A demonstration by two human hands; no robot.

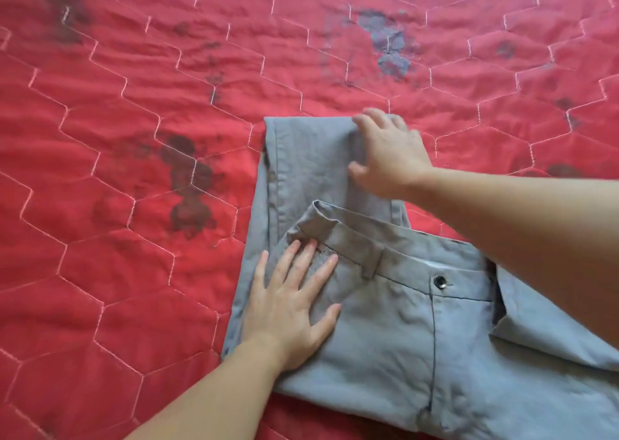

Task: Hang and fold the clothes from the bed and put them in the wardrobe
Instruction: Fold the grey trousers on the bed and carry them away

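trousers: grey trousers (385,322) are laid flat on the bed, towards the near-right part of the red quilt (134,272); the legs appear folded up beyond the waistband (385,258), so a doubled stack is formed.
fold end: the far edge of the folded leg section (311,158) is seen beyond the waistband, squared off, approx. parallel to it.
left hand: the left hand (294,309) is pressed flat, fingers spread and straight, on the trousers just left of the waistband's belt loop (373,265); nothing is gripped. Judged: the lower layer is pinned so it won't slide while the upper part is smoothed.
right hand: the right hand (388,154) is laid on the far-right corner of the folded legs, beyond the waistband; fingers loosely bent over the cloth. Whether the edge is pinched or only pushed can't be told, pic is blurred there. Judged: the fold is being flattened or squared.
button: a dark button (439,281) is shown on the waistband, right of the belt loop, fly seam running nearwards from it.
stage: judged mid-fold; another fold is prob. needed before the wardrobe, which isn't in view.
surroundings: the quilt has pale hexagon stitching and dark worn patches (187,185) left of the trousers, plus a greyish patch (388,44) well beyond them.
obstacles: nothing is seen lying on the trousers except the hands; the right forearm (536,231) crosses over the waistband's right end and hides part of the cloth there.
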